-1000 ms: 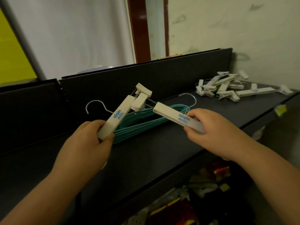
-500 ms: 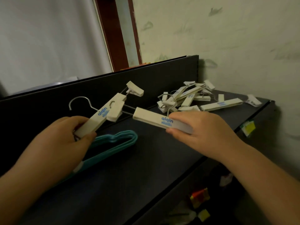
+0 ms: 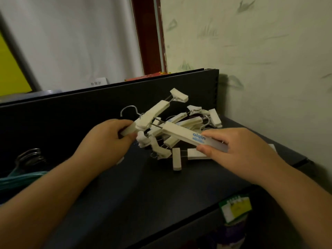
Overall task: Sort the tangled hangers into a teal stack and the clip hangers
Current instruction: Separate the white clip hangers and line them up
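A heap of cream clip hangers (image 3: 195, 123) lay at the centre right of the frame on the dark matte shelf top (image 3: 143, 191), pushed up toward the black back panel (image 3: 71, 108) and the scuffed pale wall (image 3: 269, 60). Their flat plastic bars, blocky clips and thin wire hooks crossed one another in a tangle, so single pieces were hard to tell apart. A loose clip (image 3: 176, 159) stood out at the near edge of the heap.

In front of the heap the left hand (image 3: 106, 141) gripped the lower end of one cream hanger (image 3: 152, 114), fingers curled round its bar, which slanted up to the right with a clip at its tip. The right hand (image 3: 239, 151) pinched a second cream bar (image 3: 190, 137) between thumb and fingers; blue lettering showed on its smooth face. Thin metal rods ran between the two held pieces, which blocked part of the heap behind.

The teal stack (image 3: 19, 178) lay at the lower left edge of the frame, glossy and rounded, its metal hooks (image 3: 30, 157) bunched above it, well apart from the heap. A green and yellow tag (image 3: 235, 207) hung on the shelf's front edge at lower right.
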A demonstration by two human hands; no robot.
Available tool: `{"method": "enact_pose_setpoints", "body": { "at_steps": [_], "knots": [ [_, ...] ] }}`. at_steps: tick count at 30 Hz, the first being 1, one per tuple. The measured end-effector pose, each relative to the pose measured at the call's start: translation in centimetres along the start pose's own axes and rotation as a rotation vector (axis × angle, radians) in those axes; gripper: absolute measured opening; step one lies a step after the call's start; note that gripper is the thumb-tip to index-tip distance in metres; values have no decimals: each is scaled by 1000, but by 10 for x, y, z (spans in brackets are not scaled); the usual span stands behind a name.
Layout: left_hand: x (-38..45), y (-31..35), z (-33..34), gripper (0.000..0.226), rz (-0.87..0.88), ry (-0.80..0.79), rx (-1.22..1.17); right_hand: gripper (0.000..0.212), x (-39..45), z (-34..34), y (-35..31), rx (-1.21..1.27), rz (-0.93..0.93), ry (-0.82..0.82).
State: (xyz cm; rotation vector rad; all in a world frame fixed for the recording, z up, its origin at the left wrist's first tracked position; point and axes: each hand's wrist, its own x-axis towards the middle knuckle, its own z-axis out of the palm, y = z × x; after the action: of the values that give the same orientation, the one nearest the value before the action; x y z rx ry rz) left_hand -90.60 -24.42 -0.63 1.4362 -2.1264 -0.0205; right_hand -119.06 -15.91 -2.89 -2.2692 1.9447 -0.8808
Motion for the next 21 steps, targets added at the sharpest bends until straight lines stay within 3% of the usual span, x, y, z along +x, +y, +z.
{"method": "enact_pose_setpoints", "body": {
  "at_steps": [8, 12, 21],
  "knots": [
    [83, 29, 50, 20, -30, -201, 17, 33, 15, -15, 47, -31, 17, -32],
    [94, 33, 66, 30, -20, -263, 18, 36, 24, -16, 64, -96, -5, -101],
    [71, 24, 56, 31, -116, -128, -61, 33, 48, -16, 67, -158, -86, -219]
  ]
}}
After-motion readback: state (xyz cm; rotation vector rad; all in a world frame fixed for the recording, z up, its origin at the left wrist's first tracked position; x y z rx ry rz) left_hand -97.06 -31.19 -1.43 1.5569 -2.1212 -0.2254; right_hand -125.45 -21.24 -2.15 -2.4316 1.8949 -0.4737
